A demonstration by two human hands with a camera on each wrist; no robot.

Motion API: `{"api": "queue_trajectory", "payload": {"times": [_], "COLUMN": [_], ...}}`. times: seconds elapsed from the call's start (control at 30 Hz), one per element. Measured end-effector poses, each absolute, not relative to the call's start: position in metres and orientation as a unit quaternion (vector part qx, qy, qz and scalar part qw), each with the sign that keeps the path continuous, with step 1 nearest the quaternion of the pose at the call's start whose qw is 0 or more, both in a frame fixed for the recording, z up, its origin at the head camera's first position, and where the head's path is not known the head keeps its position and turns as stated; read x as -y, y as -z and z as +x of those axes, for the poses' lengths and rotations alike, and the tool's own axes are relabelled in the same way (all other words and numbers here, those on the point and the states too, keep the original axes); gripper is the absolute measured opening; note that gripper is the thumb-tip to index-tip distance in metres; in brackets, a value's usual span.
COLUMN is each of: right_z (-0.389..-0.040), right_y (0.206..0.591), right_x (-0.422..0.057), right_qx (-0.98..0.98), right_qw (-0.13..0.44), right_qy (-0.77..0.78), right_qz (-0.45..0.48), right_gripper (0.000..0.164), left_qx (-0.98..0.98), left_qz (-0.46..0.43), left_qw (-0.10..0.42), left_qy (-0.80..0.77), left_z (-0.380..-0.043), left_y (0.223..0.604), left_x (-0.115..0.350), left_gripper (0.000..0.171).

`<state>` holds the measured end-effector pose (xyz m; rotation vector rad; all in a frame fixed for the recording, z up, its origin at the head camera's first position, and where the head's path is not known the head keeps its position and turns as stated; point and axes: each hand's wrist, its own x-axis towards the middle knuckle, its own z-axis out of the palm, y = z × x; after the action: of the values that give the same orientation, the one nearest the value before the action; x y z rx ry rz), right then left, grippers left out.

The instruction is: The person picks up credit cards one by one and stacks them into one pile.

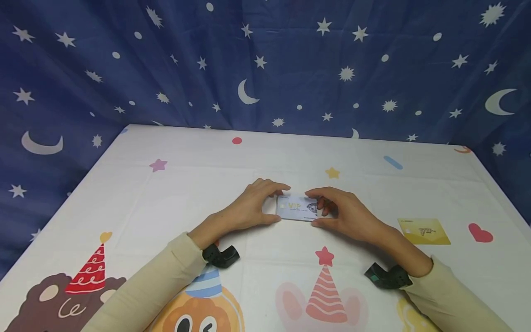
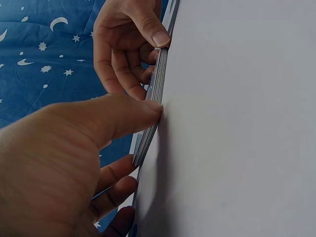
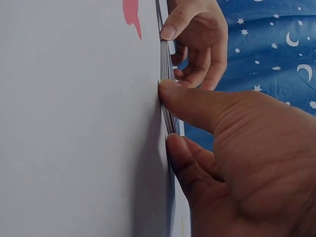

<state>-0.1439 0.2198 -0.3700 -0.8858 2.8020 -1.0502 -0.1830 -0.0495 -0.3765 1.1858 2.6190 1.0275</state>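
Observation:
A thin stack of VIP cards (image 1: 295, 207), pale silver-blue on top with gold lettering, lies low over the white tabletop in the head view. My left hand (image 1: 253, 205) grips its left end, thumb at the near edge and fingers round the far side. At the right end my right hand (image 1: 346, 212) holds it likewise, with thumb in front and curled fingers behind. Several layered card edges (image 2: 154, 94) show between both thumbs in the left wrist view. The right wrist view shows the same stacked edges (image 3: 167, 61) side-on, the right thumb pressing them.
A single gold card (image 1: 424, 231) lies flat to the right, beside the right forearm. The white tablecloth (image 1: 199, 184) carries printed stars, hearts and party-hat animals. A blue star-patterned curtain (image 1: 290, 60) hangs behind the table.

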Motion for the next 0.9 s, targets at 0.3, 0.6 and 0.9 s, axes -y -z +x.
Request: {"api": "queue_trajectory", "payload": {"times": [0.3, 0.6, 0.9], "right_z": [-0.1425, -0.1425, -0.1426], "right_y": [0.3709, 0.3719, 0.371], "right_x": [-0.2196, -0.2204, -0.2198], "right_qx": [-0.9, -0.899, -0.899], "right_qw": [0.009, 0.013, 0.014], "right_qy": [0.332, 0.335, 0.335], "right_qz": [-0.283, -0.282, -0.28], "right_gripper": [0.064, 0.064, 0.065], "left_qx": [-0.859, -0.863, -0.864], "left_qz": [0.388, 0.384, 0.382], "left_qw": [0.049, 0.051, 0.056], "left_qy": [-0.331, -0.324, -0.324], "left_z": [-0.1817, -0.1806, -0.1798], "left_y": [0.3744, 0.3738, 0.3725], "left_x": [0.0495, 0.0489, 0.0484], "left_gripper": [0.066, 0.066, 0.066]}}
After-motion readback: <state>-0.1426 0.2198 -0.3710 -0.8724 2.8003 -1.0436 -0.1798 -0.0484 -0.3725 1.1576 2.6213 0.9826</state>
